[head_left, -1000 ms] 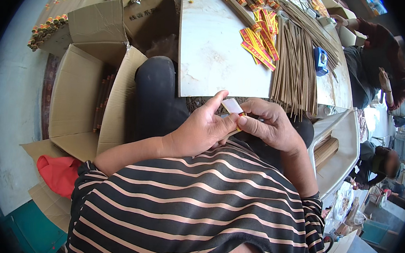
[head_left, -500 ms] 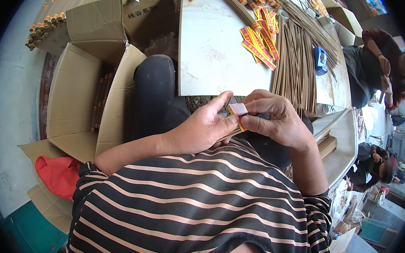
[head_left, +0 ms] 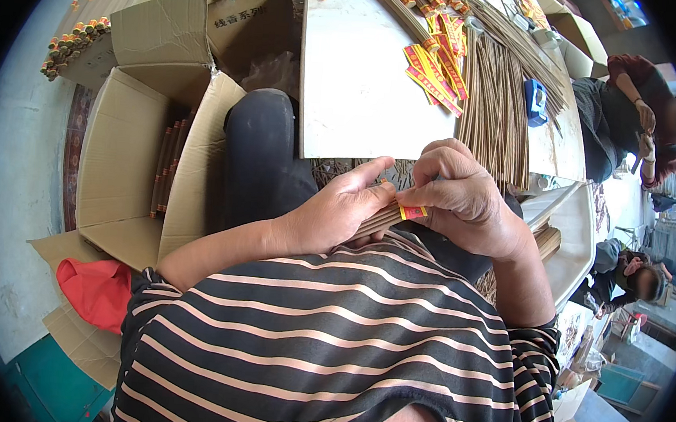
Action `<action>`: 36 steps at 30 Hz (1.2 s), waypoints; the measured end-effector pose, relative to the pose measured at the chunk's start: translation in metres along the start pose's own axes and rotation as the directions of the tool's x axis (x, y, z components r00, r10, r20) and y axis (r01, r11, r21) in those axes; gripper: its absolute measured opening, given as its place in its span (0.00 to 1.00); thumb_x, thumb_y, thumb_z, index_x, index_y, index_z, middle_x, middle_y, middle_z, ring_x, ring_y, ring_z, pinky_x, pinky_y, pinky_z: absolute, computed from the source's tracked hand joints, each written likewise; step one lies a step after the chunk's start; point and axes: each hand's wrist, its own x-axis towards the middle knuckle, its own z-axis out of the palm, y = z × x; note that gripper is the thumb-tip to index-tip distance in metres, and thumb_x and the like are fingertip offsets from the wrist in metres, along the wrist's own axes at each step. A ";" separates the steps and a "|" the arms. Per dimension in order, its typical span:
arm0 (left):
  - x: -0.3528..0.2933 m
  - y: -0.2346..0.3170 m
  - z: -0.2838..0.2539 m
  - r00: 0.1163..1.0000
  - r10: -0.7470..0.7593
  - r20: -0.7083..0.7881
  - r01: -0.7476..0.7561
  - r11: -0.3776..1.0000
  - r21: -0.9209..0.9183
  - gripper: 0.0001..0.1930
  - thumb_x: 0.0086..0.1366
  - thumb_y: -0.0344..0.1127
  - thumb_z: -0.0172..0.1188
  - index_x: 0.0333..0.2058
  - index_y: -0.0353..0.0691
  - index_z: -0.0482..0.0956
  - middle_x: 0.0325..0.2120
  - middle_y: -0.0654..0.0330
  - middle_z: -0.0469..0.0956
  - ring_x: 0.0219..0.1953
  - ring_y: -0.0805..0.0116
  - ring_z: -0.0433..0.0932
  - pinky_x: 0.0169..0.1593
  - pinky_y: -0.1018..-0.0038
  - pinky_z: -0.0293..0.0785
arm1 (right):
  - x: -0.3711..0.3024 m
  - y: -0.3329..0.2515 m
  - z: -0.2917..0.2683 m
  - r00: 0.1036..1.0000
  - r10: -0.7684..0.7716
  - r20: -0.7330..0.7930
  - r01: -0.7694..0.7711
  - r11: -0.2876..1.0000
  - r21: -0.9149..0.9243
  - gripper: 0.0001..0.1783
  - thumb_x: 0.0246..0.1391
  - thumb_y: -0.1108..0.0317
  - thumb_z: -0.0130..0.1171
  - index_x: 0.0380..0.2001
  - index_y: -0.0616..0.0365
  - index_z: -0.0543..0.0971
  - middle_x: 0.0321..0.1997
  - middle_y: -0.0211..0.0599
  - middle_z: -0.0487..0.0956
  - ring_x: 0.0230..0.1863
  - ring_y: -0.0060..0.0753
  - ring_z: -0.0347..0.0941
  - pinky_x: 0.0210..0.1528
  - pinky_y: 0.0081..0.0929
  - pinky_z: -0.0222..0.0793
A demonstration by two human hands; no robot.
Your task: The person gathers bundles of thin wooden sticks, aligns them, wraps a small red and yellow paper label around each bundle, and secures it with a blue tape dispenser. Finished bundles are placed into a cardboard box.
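My left hand [head_left: 336,212] is closed round a small bundle of thin brown incense sticks [head_left: 376,221], held low over my lap. A red and yellow paper label [head_left: 413,212] lies against the bundle near its end. My right hand [head_left: 464,195] pinches that label between thumb and fingers; how far it goes round the sticks is hidden. Beyond my hands, on the white table [head_left: 370,88], are a pile of similar red and yellow labels [head_left: 435,80] and a wide layer of loose incense sticks [head_left: 494,104].
An open cardboard box [head_left: 126,161] on the left holds several labelled bundles [head_left: 171,160]. A blue tape dispenser [head_left: 535,102] sits on the table's right. Stacked bundles [head_left: 84,32] stand at far left, a red cloth [head_left: 95,292] nearer. Another person [head_left: 635,114] works at far right.
The label's white underside no longer shows; its red and yellow face is now turned outward round the bundle's side. My right hand has turned and curled its fingers more.
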 end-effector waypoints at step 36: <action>-0.005 0.008 0.009 0.877 0.439 -0.196 -0.370 0.877 0.307 0.22 0.66 0.44 0.48 0.52 0.36 0.60 0.23 0.64 0.68 0.22 0.81 0.63 0.24 0.87 0.61 | -0.003 -0.003 0.047 0.816 0.515 -0.264 -0.300 0.766 0.568 0.15 0.53 0.61 0.57 0.28 0.64 0.73 0.21 0.29 0.69 0.25 0.18 0.62 0.26 0.18 0.62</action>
